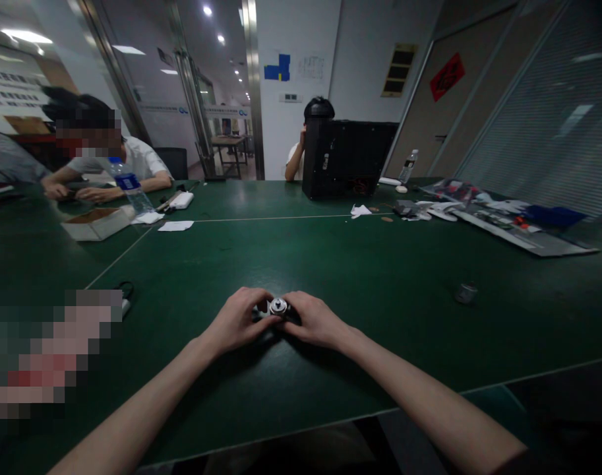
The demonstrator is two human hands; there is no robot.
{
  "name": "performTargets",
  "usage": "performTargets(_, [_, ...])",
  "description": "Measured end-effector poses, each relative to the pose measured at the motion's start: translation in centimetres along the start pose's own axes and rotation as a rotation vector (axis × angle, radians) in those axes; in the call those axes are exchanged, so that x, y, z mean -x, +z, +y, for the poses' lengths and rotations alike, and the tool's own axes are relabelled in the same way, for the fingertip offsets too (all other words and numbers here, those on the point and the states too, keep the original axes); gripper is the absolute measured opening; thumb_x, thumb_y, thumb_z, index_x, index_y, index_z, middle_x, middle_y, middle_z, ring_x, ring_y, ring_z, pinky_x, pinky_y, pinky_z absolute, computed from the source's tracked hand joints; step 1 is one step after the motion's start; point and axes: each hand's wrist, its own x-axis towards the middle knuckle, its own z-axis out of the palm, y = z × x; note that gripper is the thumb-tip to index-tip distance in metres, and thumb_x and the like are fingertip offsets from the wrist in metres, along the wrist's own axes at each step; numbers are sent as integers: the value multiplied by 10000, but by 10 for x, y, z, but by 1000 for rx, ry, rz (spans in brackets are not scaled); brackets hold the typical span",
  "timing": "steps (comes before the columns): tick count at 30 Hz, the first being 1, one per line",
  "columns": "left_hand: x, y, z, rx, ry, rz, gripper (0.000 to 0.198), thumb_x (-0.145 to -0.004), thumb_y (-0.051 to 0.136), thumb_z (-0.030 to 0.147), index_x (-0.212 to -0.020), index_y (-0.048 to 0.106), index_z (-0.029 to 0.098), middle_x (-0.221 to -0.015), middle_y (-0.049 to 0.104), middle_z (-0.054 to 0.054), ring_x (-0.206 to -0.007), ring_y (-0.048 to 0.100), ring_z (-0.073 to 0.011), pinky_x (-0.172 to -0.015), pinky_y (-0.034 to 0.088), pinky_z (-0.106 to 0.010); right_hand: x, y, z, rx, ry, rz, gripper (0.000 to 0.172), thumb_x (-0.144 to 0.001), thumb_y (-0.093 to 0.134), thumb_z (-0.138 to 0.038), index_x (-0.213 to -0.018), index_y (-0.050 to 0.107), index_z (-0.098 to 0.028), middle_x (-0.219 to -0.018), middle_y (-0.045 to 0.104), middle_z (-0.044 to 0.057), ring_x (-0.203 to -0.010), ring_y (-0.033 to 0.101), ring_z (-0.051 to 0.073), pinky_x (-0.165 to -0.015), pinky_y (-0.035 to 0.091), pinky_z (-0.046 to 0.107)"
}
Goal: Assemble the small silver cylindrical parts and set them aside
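Note:
A small round silvery metal part (278, 306) with a short pin at its centre stands between my two hands, low over the green table (380, 264). From the left, my left hand (244, 316) closes on it with the thumb and fingers. My right hand (313, 318) grips its other side, thumb towards me and fingers curled around the back. The lower portion of the part is hidden by my fingers. Off to the right, apart from both hands, stands a small dark metal cylinder (466, 292).
An open box (97, 223) and a water bottle (132, 191) stand at the left near a person bent over the table. Another person sits behind a black case (350, 158). Papers and a cluttered board (523, 227) lie at the far right.

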Motion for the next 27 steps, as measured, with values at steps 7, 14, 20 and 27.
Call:
performTargets(7, [0, 0, 0, 6, -1, -1, 236, -859, 561, 380, -980, 600, 182, -861, 631, -32, -789, 565, -183, -751, 421, -302, 0, 0, 1, 2, -14, 9, 286, -806, 604, -282, -1062, 530, -178, -974, 611, 67, -866, 539, 186, -768, 402, 301])
performTargets(14, [0, -1, 1, 13, 3, 0, 234, -854, 561, 380, -963, 606, 178, -854, 637, -39, -779, 563, -185, -750, 421, -315, 0, 1, 1, -3, -3, 6, 284, -801, 607, -272, -1061, 533, -184, -975, 613, 64, -875, 539, 187, -772, 399, 298])
performTargets(20, [0, 0, 0, 5, 7, 6, 226, -857, 562, 378, -965, 598, 182, -845, 629, -27, -778, 568, -182, -751, 421, -313, 0, 1, 0, 3, -6, 5, 270, -799, 608, -274, -1042, 536, -180, -962, 613, 65, -855, 538, 184, -761, 396, 295])
performTargets(27, [0, -1, 1, 5, -3, -8, 227, -861, 562, 376, -965, 592, 178, -852, 625, -29, -782, 563, -181, -747, 420, -307, 0, 0, 0, 7, -18, 15, 272, -812, 592, -292, -1051, 531, -176, -968, 614, 65, -861, 537, 186, -758, 404, 296])
